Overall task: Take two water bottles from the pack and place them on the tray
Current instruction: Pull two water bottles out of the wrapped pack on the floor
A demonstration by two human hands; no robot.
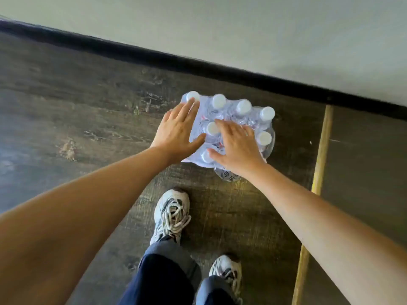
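A shrink-wrapped pack of water bottles with white caps stands on the dark wooden floor near the wall. Several caps show through the clear plastic. My left hand hovers flat over the pack's left side, fingers spread, reaching toward the far-left cap. My right hand lies over the pack's near right part, fingers apart, its fingertips by a middle cap. Neither hand holds a bottle. No tray is in view.
A black baseboard and pale wall run diagonally behind the pack. A yellow floor strip runs down the right side. My two sneakers and dark trouser legs stand just in front of the pack.
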